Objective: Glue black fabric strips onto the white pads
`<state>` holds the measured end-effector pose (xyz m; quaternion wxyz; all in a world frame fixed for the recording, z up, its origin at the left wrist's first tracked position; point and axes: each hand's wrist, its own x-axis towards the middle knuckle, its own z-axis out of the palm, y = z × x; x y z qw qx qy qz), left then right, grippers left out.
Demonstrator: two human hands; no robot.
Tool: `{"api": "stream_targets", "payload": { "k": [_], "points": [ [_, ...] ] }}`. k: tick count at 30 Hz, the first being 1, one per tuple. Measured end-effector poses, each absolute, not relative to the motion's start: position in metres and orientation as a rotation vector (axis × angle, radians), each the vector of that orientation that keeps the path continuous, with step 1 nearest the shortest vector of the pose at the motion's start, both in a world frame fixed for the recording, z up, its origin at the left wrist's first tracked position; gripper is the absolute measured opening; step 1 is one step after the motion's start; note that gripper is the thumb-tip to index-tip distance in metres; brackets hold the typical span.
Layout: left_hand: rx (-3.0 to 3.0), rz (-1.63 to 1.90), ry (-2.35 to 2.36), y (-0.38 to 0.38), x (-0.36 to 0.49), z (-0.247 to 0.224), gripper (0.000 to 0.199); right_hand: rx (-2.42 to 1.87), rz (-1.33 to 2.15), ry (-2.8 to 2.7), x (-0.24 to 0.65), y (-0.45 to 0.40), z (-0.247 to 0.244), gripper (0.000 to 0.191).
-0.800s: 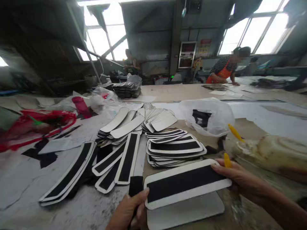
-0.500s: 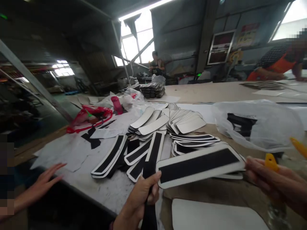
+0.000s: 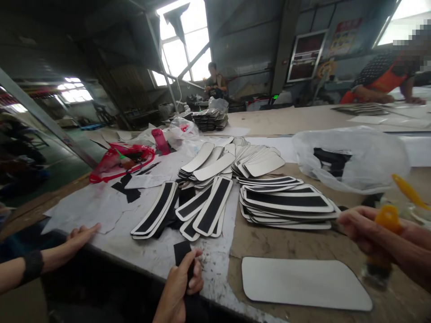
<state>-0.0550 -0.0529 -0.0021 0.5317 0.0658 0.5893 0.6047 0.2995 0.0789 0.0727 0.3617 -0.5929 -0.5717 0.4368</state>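
My left hand (image 3: 184,280), at the near edge of the table, is closed around a black fabric strip (image 3: 182,252); the strip's end sticks up above the thumb. My right hand (image 3: 373,233) grips a yellow-handled brush (image 3: 388,219), its dark bristle end hanging below the palm. The right fingertips are beside the right end of a stack of white-edged panels with black strips (image 3: 286,199); whether they touch it I cannot tell. Below the stack, a plain white panel (image 3: 303,282) lies flat. Curved panels with black strips (image 3: 213,207) lie ahead of my left hand.
Plain white panels (image 3: 215,166) are piled farther back. A clear plastic bag (image 3: 377,154) holds black pieces at right, near another yellow-handled brush (image 3: 409,190). A red bag (image 3: 107,163) sits at left. Another person's hand (image 3: 82,237) rests on paper at the left edge.
The panel that was held up between my hands now lies on the right stack, out of my left hand. My left hand has drawn back lower and leftward, still with the black strip.
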Motion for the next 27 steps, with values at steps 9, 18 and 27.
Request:
{"api": "stream_targets", "payload": {
  "k": [9,18,27],
  "points": [
    [0.339,1.047,0.951,-0.066,0.037,0.03,0.028,-1.374,1.293,-1.668,0.273,0.027,0.081,0.046],
    [0.629,0.754,0.989,-0.075,0.099,0.039,0.032,-1.063,1.937,-1.65,0.24,-0.016,0.047,0.023],
    [0.415,0.686,0.874,-0.074,0.114,0.02,0.031,-1.153,1.206,-2.206,0.254,-0.025,0.056,0.017]
  ]
}}
